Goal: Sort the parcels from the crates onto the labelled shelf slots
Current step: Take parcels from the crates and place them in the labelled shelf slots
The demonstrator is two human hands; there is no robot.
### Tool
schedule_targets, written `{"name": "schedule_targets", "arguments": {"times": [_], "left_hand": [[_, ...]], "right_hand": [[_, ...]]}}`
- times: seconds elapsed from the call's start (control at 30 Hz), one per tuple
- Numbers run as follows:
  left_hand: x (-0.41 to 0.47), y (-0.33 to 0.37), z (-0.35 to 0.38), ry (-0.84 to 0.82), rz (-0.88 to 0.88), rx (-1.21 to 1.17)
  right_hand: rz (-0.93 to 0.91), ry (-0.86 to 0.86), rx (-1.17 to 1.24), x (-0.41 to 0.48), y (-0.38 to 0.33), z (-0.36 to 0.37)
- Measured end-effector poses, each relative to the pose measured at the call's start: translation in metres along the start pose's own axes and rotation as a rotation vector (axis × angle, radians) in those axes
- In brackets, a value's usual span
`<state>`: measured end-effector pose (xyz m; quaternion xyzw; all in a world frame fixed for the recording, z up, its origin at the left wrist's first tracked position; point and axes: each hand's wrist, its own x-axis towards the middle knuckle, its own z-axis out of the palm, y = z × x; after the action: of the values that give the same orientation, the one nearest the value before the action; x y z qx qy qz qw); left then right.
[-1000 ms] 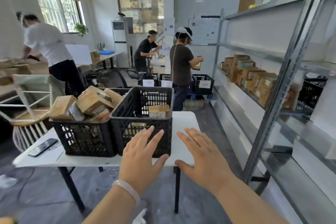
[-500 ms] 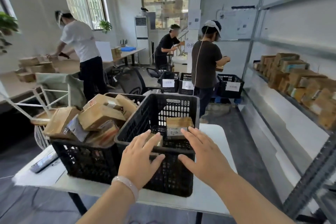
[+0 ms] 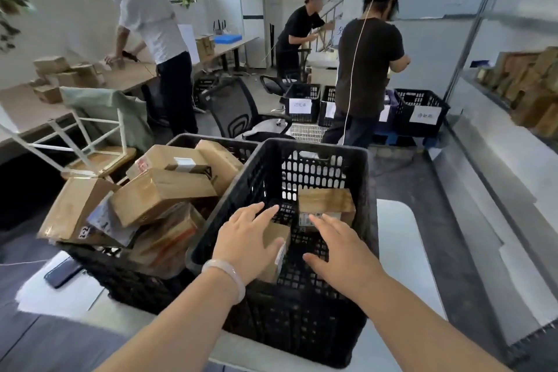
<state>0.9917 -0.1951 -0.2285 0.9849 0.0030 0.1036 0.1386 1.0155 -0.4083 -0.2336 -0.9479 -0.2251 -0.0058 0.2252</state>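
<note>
Both hands, left [image 3: 246, 243] and right [image 3: 339, 254], hover spread and empty over the crate [image 3: 370, 205]. The box [image 3: 276, 246] at 6 o'clock inside looks light and stiff; grasp opposite sides.

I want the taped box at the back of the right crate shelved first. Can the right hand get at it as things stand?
Probably yes. The right hand is open over the right crate, just short of the taped box. The crate is open-topped and nothing lies on the box; the left hand is off to the side.
</note>
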Motion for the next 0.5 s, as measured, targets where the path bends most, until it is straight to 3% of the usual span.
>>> {"name": "schedule_targets", "arguments": {"times": [0.3,0.5], "left_hand": [[0.083,-0.035,0.050,-0.269,-0.043,0.000],[0.109,-0.046,0.106,-0.661,-0.205,0.021]], "right_hand": [[0.148,-0.040,-0.090,0.066,0.004,0.036],[0.261,-0.141,-0.096,0.092,0.013,0.066]]}}
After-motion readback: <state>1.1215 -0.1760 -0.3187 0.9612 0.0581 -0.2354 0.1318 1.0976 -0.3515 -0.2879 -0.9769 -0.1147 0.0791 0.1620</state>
